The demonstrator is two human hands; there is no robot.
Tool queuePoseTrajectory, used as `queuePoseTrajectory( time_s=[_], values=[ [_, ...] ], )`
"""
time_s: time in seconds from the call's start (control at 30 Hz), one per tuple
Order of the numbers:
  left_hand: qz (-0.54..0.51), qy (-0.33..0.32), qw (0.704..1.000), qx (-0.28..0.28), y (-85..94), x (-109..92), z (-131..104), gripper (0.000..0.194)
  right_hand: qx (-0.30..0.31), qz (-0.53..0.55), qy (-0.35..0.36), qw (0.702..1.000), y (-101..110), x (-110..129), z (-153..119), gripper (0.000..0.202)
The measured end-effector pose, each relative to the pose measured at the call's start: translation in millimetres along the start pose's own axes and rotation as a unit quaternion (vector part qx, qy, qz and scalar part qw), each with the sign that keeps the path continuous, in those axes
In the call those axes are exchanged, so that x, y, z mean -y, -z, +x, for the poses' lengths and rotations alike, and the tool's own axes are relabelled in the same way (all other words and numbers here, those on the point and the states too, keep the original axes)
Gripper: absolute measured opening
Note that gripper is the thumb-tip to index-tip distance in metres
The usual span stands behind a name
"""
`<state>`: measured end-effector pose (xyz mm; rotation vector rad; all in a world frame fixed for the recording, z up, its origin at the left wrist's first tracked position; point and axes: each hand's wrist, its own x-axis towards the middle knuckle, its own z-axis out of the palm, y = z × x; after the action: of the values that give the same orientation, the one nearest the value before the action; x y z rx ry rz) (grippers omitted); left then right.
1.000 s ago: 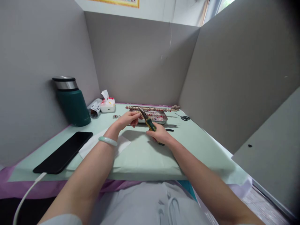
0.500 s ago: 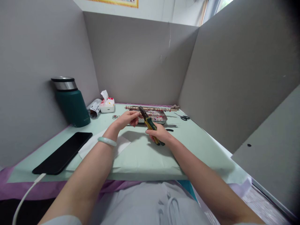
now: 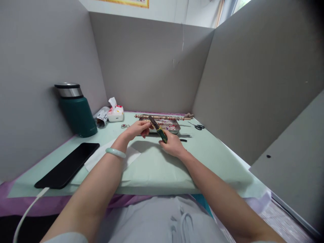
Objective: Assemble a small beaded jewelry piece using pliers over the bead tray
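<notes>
My right hand [image 3: 172, 144] is wrapped round the green and yellow handles of the pliers [image 3: 160, 130]. The dark jaws point up and to the left, close to the fingertips of my left hand [image 3: 139, 129]. Those fingers are pinched together; what they hold is too small to make out. Behind the pliers lies a metal tray [image 3: 177, 129] of red and clear beads, partly hidden by my hands. A rod strung with beads [image 3: 174, 118] lies along the tray's far side.
At the left stand a green bottle [image 3: 78, 116] and a tissue box [image 3: 115, 116]. A black phone [image 3: 68, 165] with a cable lies near white paper [image 3: 133, 157]. Black scissors [image 3: 199, 127] lie at the right. Grey partitions [image 3: 152, 64] enclose the table.
The plier handles have come closer together, and my right hand has closed further round them and turned slightly. My left hand has hardly moved.
</notes>
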<state>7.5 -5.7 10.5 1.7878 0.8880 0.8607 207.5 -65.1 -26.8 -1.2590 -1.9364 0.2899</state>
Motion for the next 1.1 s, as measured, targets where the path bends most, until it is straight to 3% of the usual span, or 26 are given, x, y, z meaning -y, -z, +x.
queuePoseTrajectory(
  time_s=[0.1, 0.23, 0.47, 0.67, 1.1],
  values=[
    [-0.009, -0.007, 1.000, 0.005, 0.7, 1.3, 0.3, 0.039, 0.060, 0.092, -0.039, 0.993, 1.9, 0.7, -0.3, 0.031],
    [-0.020, -0.019, 1.000, 0.015, 2.3, 2.3, -0.1, 0.040, 0.172, 0.229, -0.093, 0.954, 3.8, 0.5, -1.3, 0.029],
    [0.019, -0.002, 1.000, 0.011, 2.4, 1.8, -0.4, 0.039, 0.062, 0.080, -0.042, 0.994, 2.0, 2.7, -0.9, 0.031],
    [0.034, -0.001, 0.999, 0.011, 2.8, 2.0, -0.4, 0.040, 0.060, 0.045, -0.044, 0.996, 0.0, 1.0, 0.0, 0.041],
    [0.033, -0.001, 0.999, 0.009, 3.0, 4.0, 0.3, 0.039, 0.066, 0.037, -0.053, 0.996, 1.5, 4.0, 0.0, 0.043]
  ],
)
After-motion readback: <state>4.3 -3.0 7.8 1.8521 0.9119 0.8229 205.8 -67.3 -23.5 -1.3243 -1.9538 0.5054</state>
